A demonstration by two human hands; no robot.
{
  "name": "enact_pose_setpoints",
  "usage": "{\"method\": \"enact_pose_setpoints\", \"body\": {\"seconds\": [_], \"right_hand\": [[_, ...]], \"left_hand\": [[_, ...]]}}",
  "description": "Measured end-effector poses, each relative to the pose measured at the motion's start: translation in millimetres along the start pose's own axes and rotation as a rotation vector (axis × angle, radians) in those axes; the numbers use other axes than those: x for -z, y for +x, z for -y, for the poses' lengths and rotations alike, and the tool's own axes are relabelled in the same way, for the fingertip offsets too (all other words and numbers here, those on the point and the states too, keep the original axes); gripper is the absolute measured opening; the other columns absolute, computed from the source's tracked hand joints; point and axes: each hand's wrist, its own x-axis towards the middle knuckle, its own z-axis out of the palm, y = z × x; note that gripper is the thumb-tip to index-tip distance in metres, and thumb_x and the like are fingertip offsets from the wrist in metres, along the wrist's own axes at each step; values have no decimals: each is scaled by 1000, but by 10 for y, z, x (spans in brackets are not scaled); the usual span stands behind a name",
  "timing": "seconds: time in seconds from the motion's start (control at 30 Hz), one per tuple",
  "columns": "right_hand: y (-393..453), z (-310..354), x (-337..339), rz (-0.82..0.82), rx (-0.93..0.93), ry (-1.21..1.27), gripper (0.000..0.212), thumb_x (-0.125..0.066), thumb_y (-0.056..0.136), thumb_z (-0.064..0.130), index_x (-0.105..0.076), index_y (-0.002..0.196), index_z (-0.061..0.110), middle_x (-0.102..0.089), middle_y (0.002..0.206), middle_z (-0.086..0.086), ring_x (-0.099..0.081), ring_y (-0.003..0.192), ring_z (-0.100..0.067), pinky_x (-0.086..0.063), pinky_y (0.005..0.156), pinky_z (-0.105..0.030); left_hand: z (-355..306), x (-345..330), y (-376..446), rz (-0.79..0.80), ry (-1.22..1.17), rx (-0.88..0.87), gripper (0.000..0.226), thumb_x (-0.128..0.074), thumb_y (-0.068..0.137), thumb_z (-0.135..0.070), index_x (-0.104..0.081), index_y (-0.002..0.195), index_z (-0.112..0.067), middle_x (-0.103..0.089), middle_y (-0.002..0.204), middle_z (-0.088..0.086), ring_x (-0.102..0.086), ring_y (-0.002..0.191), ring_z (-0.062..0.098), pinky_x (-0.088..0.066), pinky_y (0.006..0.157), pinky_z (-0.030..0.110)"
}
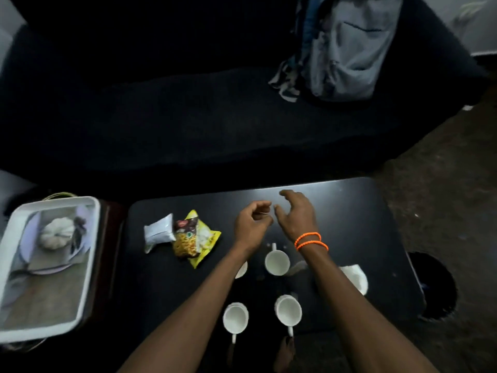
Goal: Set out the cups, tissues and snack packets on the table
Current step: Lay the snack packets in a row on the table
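While my left hand (251, 223) curls on nothing and my right hand (295, 214) hangs loosely open over the table (349, 211), four cups (277, 262) stand beneath my forearms; snack packets (192, 238) lie left; tissues (355, 277) right.

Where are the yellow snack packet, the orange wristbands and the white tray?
yellow snack packet (207, 239): head view, its yellow right side.
orange wristbands (309, 240): head view, the cords' middle.
white tray (92, 238): head view, its right rim.
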Motion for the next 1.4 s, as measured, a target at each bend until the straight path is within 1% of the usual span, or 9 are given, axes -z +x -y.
{"method": "enact_pose_setpoints", "body": {"seconds": [0.13, 0.27, 0.33, 0.5, 0.73, 0.93, 1.1, 1.27, 1.4], "right_hand": [[38, 591, -661, 237, 4, -10, 35, -72, 83, 26, -70, 115, 11, -73, 109, -13, -67, 103, -31, -52, 92, -35], [-54, 1009, -1360, 464, -128, 42, 48, -80, 77, 41, -72, 110, 8, -75, 105, -13, -69, 102, -30, -52, 88, -33], [-132, 1143, -1665, 482, -189, 72, 62, -84, 70, 48, -70, 116, 9, -74, 111, -12, -69, 104, -29, -51, 86, -31], [-235, 1341, -2206, 391, -279, 123, 67, -89, 61, 48, -70, 115, 14, -75, 108, -6, -70, 96, -23, -40, 73, -20], [-131, 1186, -2130, 497, -444, 311, 17, -82, 73, 9, -73, 86, 13, -77, 91, -12, -70, 69, -17, -58, 62, -27], [143, 975, -1648, 380, -604, 572, 13, -75, 77, -2, -74, 90, 1, -74, 76, -12, -68, 55, -20, -50, 43, -21], [502, 557, -1463, 318, -650, 450, 24, -76, 80, 3, -72, 103, -3, -75, 102, -21, -72, 90, -34, -61, 84, -46], [654, 330, -1445, 360, -578, 275, 48, -78, 80, 7, -62, 125, -2, -68, 123, -21, -68, 105, -34, -55, 97, -47], [586, 293, -1431, 214, -381, 108, 67, -84, 74, 11, -57, 135, 12, -64, 130, -17, -63, 118, -35, -53, 100, -42]], "left_hand": [[151, 839, 47, -289, -46, 56, 25, -66, 87, 3, -75, 104, -14, -72, 87, -6, -65, 79, 2, -50, 74, 8], [475, 1534, -11, -650, -6, 277, 13, -68, 85, -12, -74, 96, -15, -74, 98, 5, -68, 92, 22, -52, 86, 32], [738, 1777, -54, -689, 73, 398, 17, -69, 85, -16, -74, 98, -6, -72, 108, 14, -68, 100, 31, -51, 84, 34], [1259, 2057, -80, -415, -65, 548, 27, -70, 93, -34, -75, 108, -12, -76, 104, 6, -70, 95, 23, -52, 78, 33], [1248, 1914, -85, -474, -202, 512, 10, -69, 92, -21, -74, 95, -13, -73, 83, -5, -65, 75, 11, -44, 57, 21], [978, 1716, 120, -473, -21, 286, 12, -76, 85, -24, -70, 95, -19, -67, 96, 1, -62, 95, 22, -53, 82, 38], [882, 1452, 447, -169, 285, 146, 47, -73, 91, -33, -61, 135, -24, -55, 134, 5, -53, 125, 24, -49, 101, 38], [979, 1193, 682, 65, 488, 43, 61, -68, 95, -28, -46, 152, -32, -45, 149, 6, -50, 134, 28, -49, 107, 42], [1089, 1097, 801, 147, 604, 55, 63, -67, 97, -28, -42, 154, -34, -42, 154, 8, -51, 136, 30, -50, 107, 44]]}}
